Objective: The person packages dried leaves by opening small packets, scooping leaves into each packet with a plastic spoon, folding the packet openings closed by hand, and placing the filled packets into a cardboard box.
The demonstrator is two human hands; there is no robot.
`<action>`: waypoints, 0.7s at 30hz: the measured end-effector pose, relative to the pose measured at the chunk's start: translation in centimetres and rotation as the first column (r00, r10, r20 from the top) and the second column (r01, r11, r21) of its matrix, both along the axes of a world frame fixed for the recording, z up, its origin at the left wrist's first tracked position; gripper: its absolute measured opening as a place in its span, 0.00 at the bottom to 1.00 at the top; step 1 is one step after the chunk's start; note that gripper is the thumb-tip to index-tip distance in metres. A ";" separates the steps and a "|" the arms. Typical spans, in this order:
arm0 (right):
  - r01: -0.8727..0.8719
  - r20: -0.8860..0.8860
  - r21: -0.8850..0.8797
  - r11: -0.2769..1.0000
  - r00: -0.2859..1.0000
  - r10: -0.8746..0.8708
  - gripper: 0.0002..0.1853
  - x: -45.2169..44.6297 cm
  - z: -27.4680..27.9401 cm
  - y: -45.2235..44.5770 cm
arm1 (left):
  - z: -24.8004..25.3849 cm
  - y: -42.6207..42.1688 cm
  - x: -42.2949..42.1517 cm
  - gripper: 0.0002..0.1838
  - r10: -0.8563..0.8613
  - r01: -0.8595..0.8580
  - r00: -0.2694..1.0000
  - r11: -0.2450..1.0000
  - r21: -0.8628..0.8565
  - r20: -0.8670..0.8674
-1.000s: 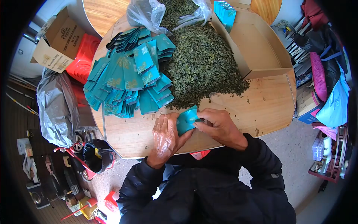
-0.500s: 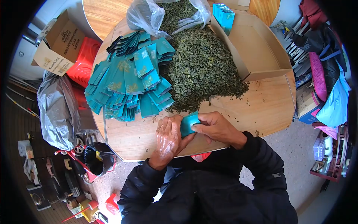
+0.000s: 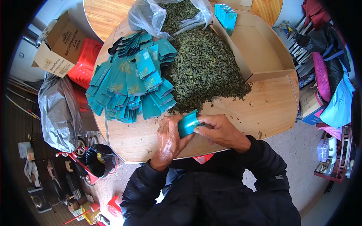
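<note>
Between my two hands, above the table's near edge, is one teal sachet (image 3: 187, 125). My left hand (image 3: 168, 138) is closed round its left side. The thumb and fingers of my right hand (image 3: 219, 130) pinch its right edge. Whether anything is inside the sachet cannot be seen. Just beyond my hands lies a large heap of dried green leaves (image 3: 205, 64), looking like loose tea. To its left is a messy pile of teal sachets (image 3: 126, 81) with gold print.
An open cardboard tray (image 3: 264, 47) sits at the right back, with upright teal sachets (image 3: 226, 19) at its left end. A clear plastic bag (image 3: 147, 17) with more leaves stands behind the heap. A transparent scoop-like piece (image 3: 226, 104) lies on the wooden table (image 3: 264, 113).
The sachet has tilted and shifted slightly left in my hands, showing more of its face. My left fingers have moved a little along it. The pile and heap look the same.
</note>
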State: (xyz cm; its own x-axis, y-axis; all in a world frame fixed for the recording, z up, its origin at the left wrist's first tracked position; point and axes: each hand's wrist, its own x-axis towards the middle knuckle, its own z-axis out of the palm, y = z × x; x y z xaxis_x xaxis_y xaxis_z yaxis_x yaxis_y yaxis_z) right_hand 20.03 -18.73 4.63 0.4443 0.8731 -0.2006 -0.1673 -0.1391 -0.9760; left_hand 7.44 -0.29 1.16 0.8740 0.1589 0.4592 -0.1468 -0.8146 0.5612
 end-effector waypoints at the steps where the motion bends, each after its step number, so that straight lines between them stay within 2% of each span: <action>1: 0.000 0.000 0.000 1.000 1.000 0.000 0.13 0.1 0.3 -0.2 | -0.2 0.0 0.0 0.35 0.011 -0.011 1.000 1.000 -0.022 0.009; 4: 0.055 0.045 0.000 0.998 0.997 -0.055 0.14 0.4 1.0 -0.5 | -0.2 0.0 0.0 0.35 0.022 -0.022 1.000 0.998 -0.057 0.007; 7: -0.042 -0.032 -0.035 0.998 0.999 0.041 0.15 0.5 1.1 -0.4 | 0.1 -0.1 0.1 0.35 -0.005 0.006 1.000 0.999 -0.049 0.007; 10: 0.039 -0.021 -0.001 0.999 0.999 -0.039 0.15 0.3 0.9 -0.6 | -0.1 0.0 0.1 0.35 0.008 -0.007 0.999 0.999 -0.039 0.034; 12: 0.155 0.183 0.028 0.988 0.970 -0.157 0.15 0.7 1.5 -1.9 | -0.2 -0.1 0.1 0.35 0.034 -0.032 0.998 0.998 -0.053 0.045; 13: 0.155 0.180 0.024 0.988 0.971 -0.157 0.15 0.9 2.0 -2.9 | -0.2 -0.1 0.1 0.35 0.044 -0.042 0.998 0.998 -0.047 0.053; 15: 0.321 0.501 0.057 0.945 0.810 -0.305 0.16 1.6 3.1 -5.3 | -0.2 -0.1 0.1 0.35 0.057 -0.054 0.997 0.997 -0.046 0.059; 16: 0.321 0.502 0.052 0.946 0.810 -0.302 0.16 2.0 3.4 -6.4 | -0.2 -0.1 0.1 0.35 0.076 -0.072 0.995 0.996 -0.060 0.063; 18: 0.453 0.832 0.084 0.887 0.458 -0.312 0.22 2.8 3.7 -8.6 | -0.3 -0.2 0.2 0.36 0.089 -0.083 0.994 0.993 -0.078 0.069; 19: 0.457 0.833 0.081 0.886 0.456 -0.312 0.22 3.1 3.6 -9.5 | -0.3 -0.2 0.3 0.35 0.095 -0.088 0.993 0.992 -0.095 0.070; 21: 0.495 0.814 -0.102 0.863 0.540 -0.213 0.29 3.4 2.8 -10.9 | -0.4 0.0 0.3 0.35 0.097 -0.089 0.993 0.990 -0.111 0.072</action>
